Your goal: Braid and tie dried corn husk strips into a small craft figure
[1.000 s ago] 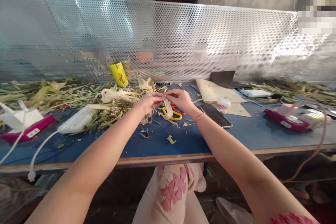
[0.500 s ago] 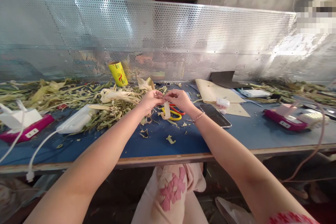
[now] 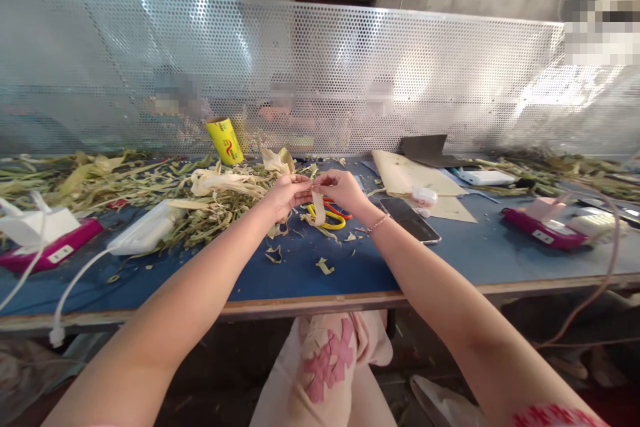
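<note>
Pale strip: it hangs in front of you from your fingertips, a thin dry band with its lower end in front of the yellow loop; whether the two touch, you cannot tell from here.
Left hand: yours is pinched, thumb and fingers closed on the strip's upper end.
Right hand: yours is pinched on that same end, its tips meeting the left ones; the exact fold between them is too small to make out.
Pinch: a light, even hold probably serves best, since dry material like this likely splits under a hard tug.
Loose end: let it hang flat, clear of the yellow loop, so it doesn't snag.
Husk pile: the heap lies close beside your left hand; mind stray strands there.
Phone: it lies near your right wrist, so move that elbow gently.
</note>
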